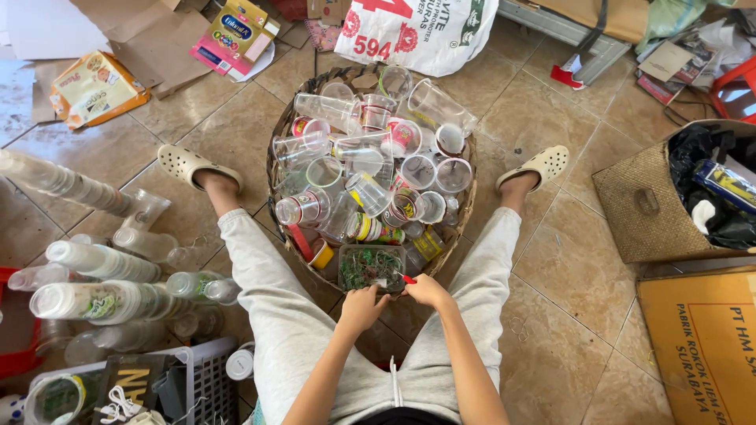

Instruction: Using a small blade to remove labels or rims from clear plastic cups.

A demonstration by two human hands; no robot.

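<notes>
I sit on the tiled floor with my legs spread around a round woven basket piled with several clear plastic cups. At the basket's near edge lies a clear rectangular plastic container with dark green scraps inside. My left hand grips the container's near rim. My right hand holds the container's right corner, with a small red object at its fingertips.
Stacks of nested clear cups lie on the floor at left, above a white plastic crate. A square woven basket with dark bags stands at right, a cardboard box below it. Cartons and a white sack lie beyond.
</notes>
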